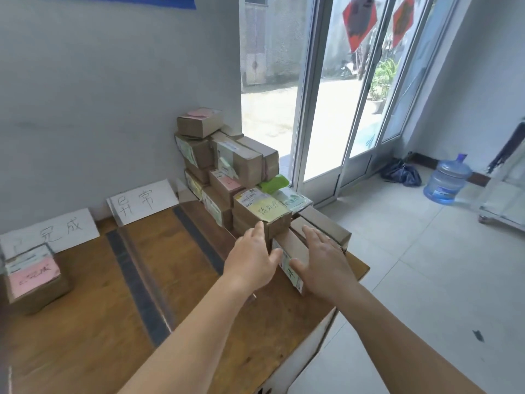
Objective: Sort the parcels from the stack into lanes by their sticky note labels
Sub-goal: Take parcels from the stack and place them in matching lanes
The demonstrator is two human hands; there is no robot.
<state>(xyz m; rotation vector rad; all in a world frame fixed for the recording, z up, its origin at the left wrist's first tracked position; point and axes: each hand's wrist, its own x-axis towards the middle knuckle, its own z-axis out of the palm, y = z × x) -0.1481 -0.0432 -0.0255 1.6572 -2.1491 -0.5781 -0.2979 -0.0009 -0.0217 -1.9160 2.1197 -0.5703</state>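
The wooden table is split by dark tape strips so each lane is kept apart. The stack is piled by the wall. A low parcel at the stack's front is flanked by the left hand and right hand, fingers spread flat, likely so it can be lifted.

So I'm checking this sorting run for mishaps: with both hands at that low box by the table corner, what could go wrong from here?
1. The low box sits at the foot of the stack; pulling it may jostle the yellow-note parcel beside it, and the leaning boxes could topple.
2. It lies near the table edge, so a slip could drop it on the floor.
3. The left hand and right hand have straight fingers, so the hold looks loose.
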